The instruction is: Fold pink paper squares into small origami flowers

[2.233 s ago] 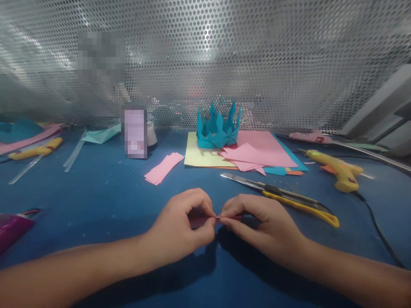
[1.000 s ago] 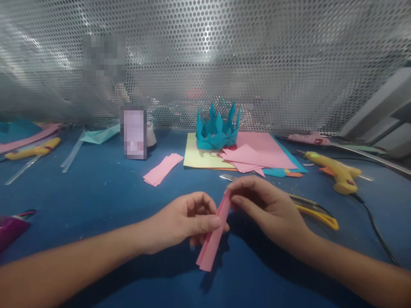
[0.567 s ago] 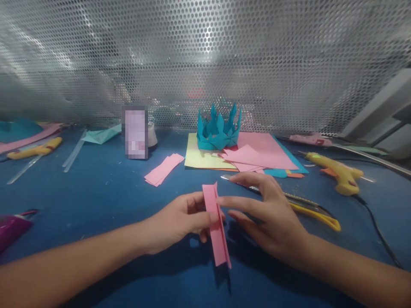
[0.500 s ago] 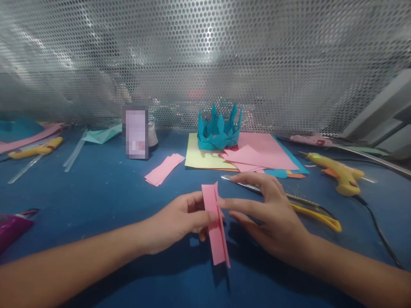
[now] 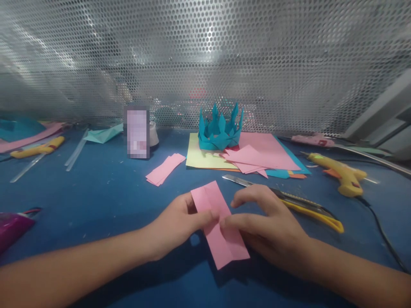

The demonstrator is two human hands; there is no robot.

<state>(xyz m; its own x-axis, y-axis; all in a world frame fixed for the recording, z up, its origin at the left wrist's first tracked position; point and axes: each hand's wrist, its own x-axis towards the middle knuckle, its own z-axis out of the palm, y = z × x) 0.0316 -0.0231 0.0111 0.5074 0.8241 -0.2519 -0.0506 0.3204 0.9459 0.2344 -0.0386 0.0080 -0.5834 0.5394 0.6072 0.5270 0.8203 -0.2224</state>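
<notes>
A pink paper strip (image 5: 221, 244) with a lengthwise crease is held above the blue table, slanted and opened out nearly flat. My left hand (image 5: 180, 224) is closed on its left side, thumb on top and fingers behind. My right hand (image 5: 272, 226) is closed on the right edge, one fingertip on the paper face and part of the hand hidden behind it. A yellow utility knife (image 5: 308, 211) lies just beyond my right hand, its blade out. More pink strips (image 5: 165, 170) lie stacked on the table ahead of my left hand.
A blue paper crown (image 5: 220, 132) stands on coloured sheets (image 5: 205, 158). At right lies a yellow glue gun (image 5: 340, 173) with its cord; another glue gun (image 5: 38, 148) is at left. A blurred-out phone-like rectangle (image 5: 138, 132) stands before a white spool (image 5: 154, 134). Perforated metal (image 5: 205, 64) closes the back.
The pink strip, folded along its length before, is now spread open and tilted more. My right hand has moved slightly down and onto the paper.
</notes>
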